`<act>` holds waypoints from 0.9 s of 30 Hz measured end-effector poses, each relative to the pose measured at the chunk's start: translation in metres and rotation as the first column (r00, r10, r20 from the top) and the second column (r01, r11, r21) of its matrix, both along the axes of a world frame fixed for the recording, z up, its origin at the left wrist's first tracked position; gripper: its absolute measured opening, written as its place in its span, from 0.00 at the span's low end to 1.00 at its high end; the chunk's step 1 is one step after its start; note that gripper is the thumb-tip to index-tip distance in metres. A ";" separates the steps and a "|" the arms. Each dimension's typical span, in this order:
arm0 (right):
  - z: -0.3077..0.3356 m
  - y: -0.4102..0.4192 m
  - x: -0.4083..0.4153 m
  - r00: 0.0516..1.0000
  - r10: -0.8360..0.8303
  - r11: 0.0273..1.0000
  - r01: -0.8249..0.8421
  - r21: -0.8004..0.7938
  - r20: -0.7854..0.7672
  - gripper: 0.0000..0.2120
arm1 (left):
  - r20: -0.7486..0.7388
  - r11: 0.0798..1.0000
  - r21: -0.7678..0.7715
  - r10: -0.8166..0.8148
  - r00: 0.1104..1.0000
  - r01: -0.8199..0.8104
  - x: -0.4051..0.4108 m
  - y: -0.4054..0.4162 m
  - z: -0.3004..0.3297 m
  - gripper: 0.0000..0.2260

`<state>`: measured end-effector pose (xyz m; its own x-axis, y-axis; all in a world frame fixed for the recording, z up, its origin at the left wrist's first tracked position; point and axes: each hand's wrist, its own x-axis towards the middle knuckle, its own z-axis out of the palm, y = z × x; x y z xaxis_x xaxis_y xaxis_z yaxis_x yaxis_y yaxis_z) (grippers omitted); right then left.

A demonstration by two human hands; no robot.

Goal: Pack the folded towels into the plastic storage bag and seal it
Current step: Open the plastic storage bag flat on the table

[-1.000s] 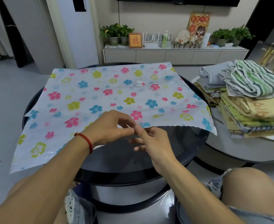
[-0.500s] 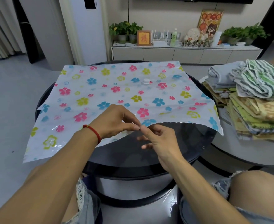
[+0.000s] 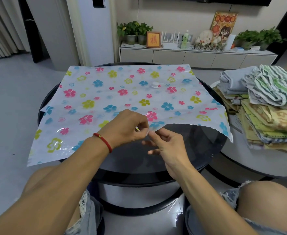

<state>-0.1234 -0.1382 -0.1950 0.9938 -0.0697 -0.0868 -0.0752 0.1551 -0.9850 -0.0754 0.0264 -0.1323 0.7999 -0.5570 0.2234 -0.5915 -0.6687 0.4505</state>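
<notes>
A flower-printed plastic storage bag (image 3: 115, 92) lies flat over a round black glass table (image 3: 190, 150), with a white valve cap (image 3: 155, 84) near its far side. Its near wavy edge is lifted off the glass in the middle. My left hand (image 3: 127, 128), with a red cord on the wrist, pinches that near edge. My right hand (image 3: 166, 145) pinches the same edge just beside it, fingertips almost touching the left ones. The folded towels (image 3: 264, 106) sit in a pile on a white table to the right, outside the bag.
The white round table (image 3: 251, 165) with the towels stands close against the black one on the right. My bare knees (image 3: 266, 200) are under the near table edge. A low cabinet (image 3: 197, 56) with plants stands at the back wall; grey floor lies to the left.
Both hands have stayed at the bag's near edge, fingers working it. The edge to the right of my hands now arches higher off the glass. The camera has shifted slightly.
</notes>
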 end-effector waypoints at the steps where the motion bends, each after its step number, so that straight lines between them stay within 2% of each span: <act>1: 0.000 0.000 0.001 1.000 -0.008 1.000 0.009 0.018 -0.017 0.05 | 0.025 0.999 0.032 0.001 1.000 -0.002 0.000 -0.002 0.000 0.04; 3: 0.001 0.003 0.007 0.996 -0.058 0.996 0.063 0.060 -0.073 0.08 | 0.058 0.995 0.098 -0.009 0.998 0.003 -0.001 -0.006 0.001 0.03; 5: 0.001 0.006 0.011 0.987 -0.120 0.993 0.120 0.000 -0.107 0.14 | 0.061 0.987 0.160 -0.004 0.998 -0.006 -0.003 -0.012 0.000 0.02; 7: 0.001 0.010 0.011 0.983 -0.172 0.975 0.161 -0.154 -0.060 0.17 | 0.044 0.975 0.218 0.034 0.998 -0.043 -0.003 -0.016 0.000 0.02; 9: 0.002 0.013 0.008 0.980 -0.200 0.949 0.191 -0.249 -0.009 0.15 | 0.041 0.961 0.268 0.065 0.997 -0.074 -0.004 -0.019 0.000 0.06; 11: 0.003 0.012 0.007 0.976 -0.216 0.943 0.208 -0.261 0.001 0.15 | 0.070 0.955 0.285 0.063 0.996 -0.080 -0.007 -0.021 -0.001 0.07; 14: 0.003 0.011 0.007 0.970 -0.244 0.935 0.239 -0.262 0.011 0.21 | 0.111 0.932 0.342 0.087 0.990 -0.120 -0.010 -0.025 -0.003 0.09; 17: 0.000 0.011 0.004 0.956 -0.293 0.917 0.278 -0.287 -0.012 0.23 | 0.125 0.925 0.346 0.124 0.984 -0.160 -0.012 -0.029 -0.005 0.11; 20: -0.003 0.009 -0.003 0.955 -0.296 0.892 0.273 -0.359 -0.009 0.18 | 0.191 0.917 0.302 0.210 0.959 -0.261 -0.008 -0.031 -0.003 0.10; 22: -0.001 0.008 -0.009 0.968 -0.246 0.832 0.236 -0.502 0.046 0.18 | 0.246 0.910 0.208 0.306 0.920 -0.358 0.001 -0.028 0.003 0.12; 24: 0.001 0.006 -0.014 0.981 -0.164 0.742 0.193 -0.642 0.105 0.21 | 0.244 0.920 0.077 0.357 0.902 -0.385 0.006 -0.025 0.006 0.13; 25: 0.003 0.005 -0.016 0.982 -0.133 0.669 0.187 -0.720 0.132 0.22 | 0.213 0.931 0.038 0.348 0.913 -0.364 0.006 -0.025 0.005 0.13; 27: 0.011 0.005 -0.020 0.950 -0.100 0.421 0.309 -0.853 0.295 0.19 | 0.171 0.948 0.046 0.304 0.937 -0.316 0.004 -0.026 0.002 0.13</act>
